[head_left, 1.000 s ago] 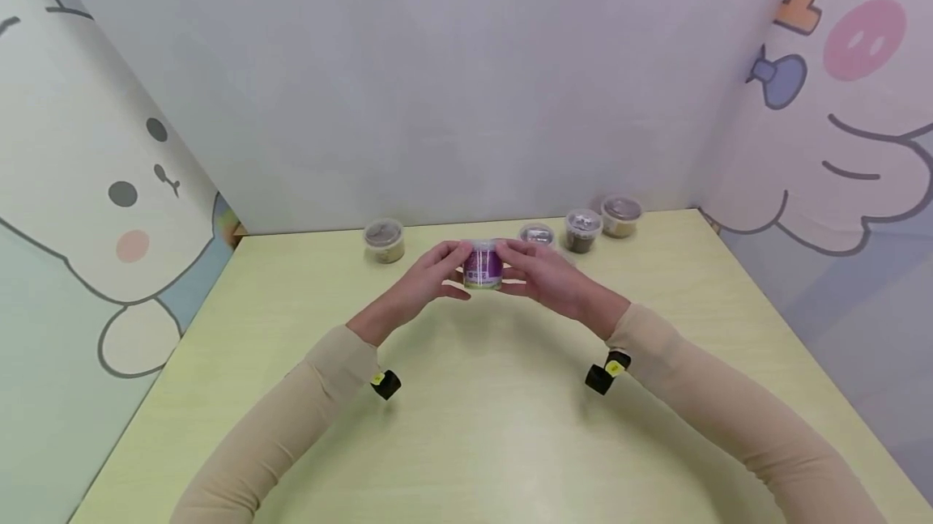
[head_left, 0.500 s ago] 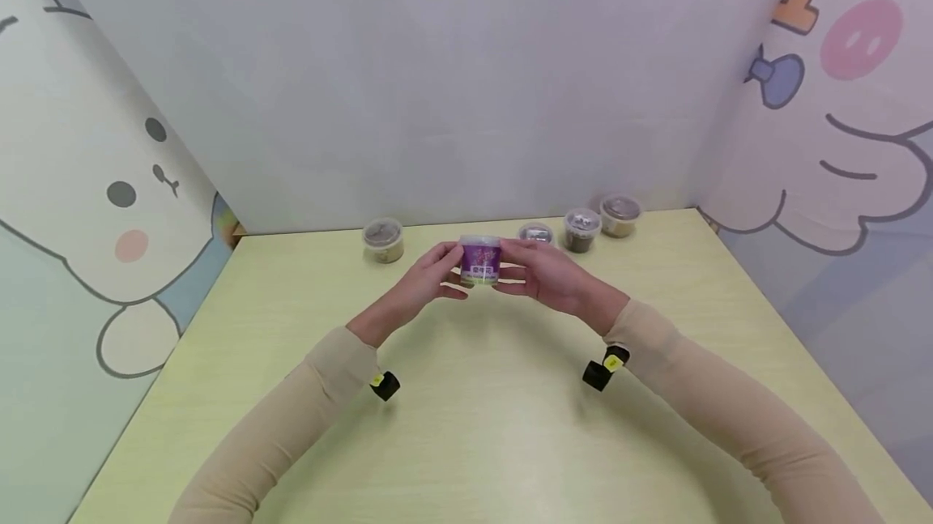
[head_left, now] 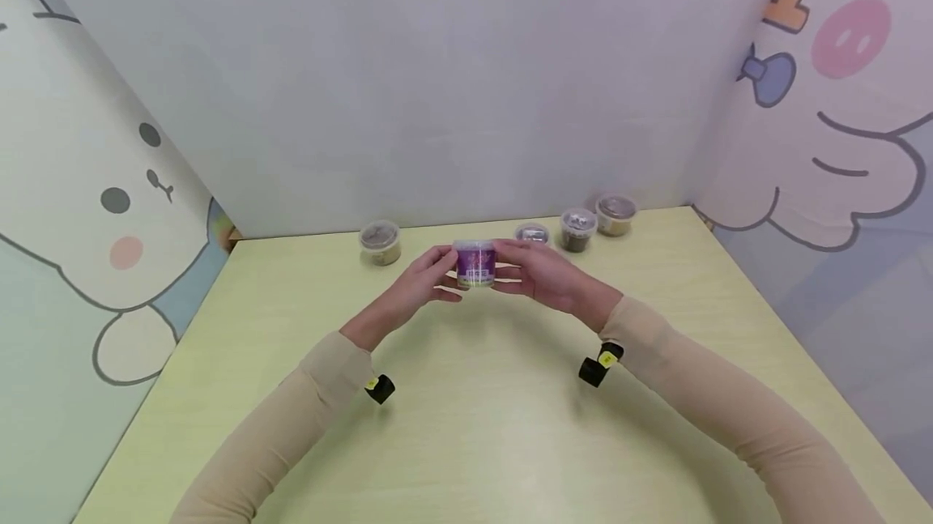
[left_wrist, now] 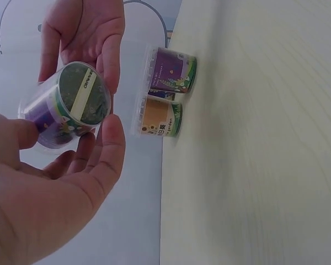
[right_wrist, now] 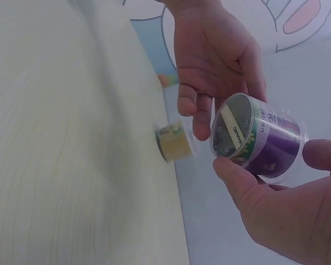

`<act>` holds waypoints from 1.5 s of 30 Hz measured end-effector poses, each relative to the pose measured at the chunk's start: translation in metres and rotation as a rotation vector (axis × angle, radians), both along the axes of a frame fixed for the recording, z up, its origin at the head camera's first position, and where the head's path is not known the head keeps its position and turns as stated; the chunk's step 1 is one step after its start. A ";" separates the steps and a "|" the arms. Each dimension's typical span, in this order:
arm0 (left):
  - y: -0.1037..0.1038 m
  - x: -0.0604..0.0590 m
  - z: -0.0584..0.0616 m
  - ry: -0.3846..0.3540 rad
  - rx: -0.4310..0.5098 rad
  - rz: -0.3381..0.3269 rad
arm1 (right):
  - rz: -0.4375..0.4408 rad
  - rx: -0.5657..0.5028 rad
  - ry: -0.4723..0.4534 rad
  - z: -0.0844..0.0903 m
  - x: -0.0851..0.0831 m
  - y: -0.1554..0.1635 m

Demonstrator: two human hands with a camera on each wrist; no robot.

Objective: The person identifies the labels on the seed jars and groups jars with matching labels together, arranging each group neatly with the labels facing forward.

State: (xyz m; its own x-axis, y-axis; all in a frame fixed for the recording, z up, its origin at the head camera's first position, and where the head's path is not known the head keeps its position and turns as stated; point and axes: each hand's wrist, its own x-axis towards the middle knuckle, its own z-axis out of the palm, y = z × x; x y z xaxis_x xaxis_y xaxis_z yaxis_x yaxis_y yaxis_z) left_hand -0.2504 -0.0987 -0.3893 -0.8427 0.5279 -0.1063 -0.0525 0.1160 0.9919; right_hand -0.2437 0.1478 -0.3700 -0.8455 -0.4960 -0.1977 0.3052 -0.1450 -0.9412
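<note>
Both hands hold a small clear plastic tub with a purple printed label (head_left: pixel 475 263) above the far half of the table. My left hand (head_left: pixel 414 281) pinches its left side, thumb near the rim and fingers low down. On the opposite side my right hand (head_left: pixel 548 276) grips it the same way. The left wrist view shows the tub's underside, where dark contents and a pale strip (left_wrist: pixel 81 95) show through the clear base. A clear rim or lid tops the tub, and its label bears white lettering and a green band at the bottom.
Along the table's (head_left: pixel 481 427) back edge stand more lidded tubs: a yellowish one (head_left: pixel 381 244) at left, and to the right a low one (head_left: pixel 532 233) partly behind my right hand, a dark one (head_left: pixel 578 231) and a tan one (head_left: pixel 615 216). A pale wall (head_left: pixel 452 87) rises behind.
The held tub has turned a little, so its purple label faces the head camera more squarely than one second ago. Both hands keep their hold; the head view has shifted slightly.
</note>
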 end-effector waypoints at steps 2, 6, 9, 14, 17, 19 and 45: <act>0.000 -0.001 0.000 0.003 0.003 -0.004 | -0.003 -0.005 0.003 0.000 -0.001 0.000; 0.001 -0.002 0.001 -0.006 0.002 -0.008 | -0.019 -0.021 -0.008 0.000 0.000 -0.001; -0.001 -0.002 0.002 -0.013 -0.005 -0.004 | -0.025 -0.023 -0.019 0.000 0.001 -0.002; -0.005 0.000 0.004 -0.011 -0.003 0.003 | -0.013 -0.021 -0.026 0.001 0.000 -0.006; -0.010 0.000 0.004 0.001 -0.021 -0.003 | -0.006 -0.025 -0.034 0.000 0.000 -0.009; -0.014 0.000 0.005 0.013 -0.045 -0.001 | -0.006 -0.028 -0.040 0.000 0.001 -0.013; -0.111 0.010 -0.023 0.031 -0.210 0.194 | 0.030 -0.088 -0.052 -0.051 -0.004 -0.135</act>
State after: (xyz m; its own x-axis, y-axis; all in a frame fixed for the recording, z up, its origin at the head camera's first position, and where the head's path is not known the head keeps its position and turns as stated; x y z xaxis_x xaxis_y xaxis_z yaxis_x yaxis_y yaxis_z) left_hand -0.2408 -0.2096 -0.4125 -0.9302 0.3255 -0.1693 -0.0642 0.3100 0.9486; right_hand -0.2476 0.0123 -0.4211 -0.8197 -0.5385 -0.1954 0.3586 -0.2163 -0.9081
